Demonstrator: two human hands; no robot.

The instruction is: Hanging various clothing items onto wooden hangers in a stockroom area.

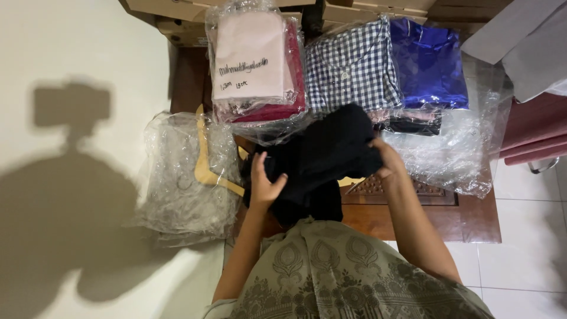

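Both hands are on one black garment (331,156), held up over the middle of a low dark wooden table (413,215). The left hand (264,183) is clamped on the garment's lower left fold, fingers curled into the cloth. The right hand (387,158) grips its right edge, thumb side toward the cloth. The hands are apart, with the garment bunched between them. Its lower part hangs toward the person's lap and hides the table's near middle.

Along the table's far edge:
- The far left holds a stack of folded clothes in a clear plastic bag (257,62), pink on top and dark red underneath.
- The far middle holds a folded blue-and-white checked shirt (351,68), just beside the pink stack.
- The far right holds a folded shiny blue shirt (428,62), touching the checked one. A dark folded piece (413,124) sticks out under both.

A pale wooden clothes hanger (207,165) lies at the left edge on crumpled clear plastic wrap (177,177), just beside the left hand. More loose clear plastic (455,153) covers the right side of the table, near the right hand.

Cardboard boxes (177,15) stand beyond the far edge. The person wears a grey patterned garment (336,277), seen at the bottom of the view. The floor is white tile (525,266). A dark red chair seat (534,133) sits well off to the right.
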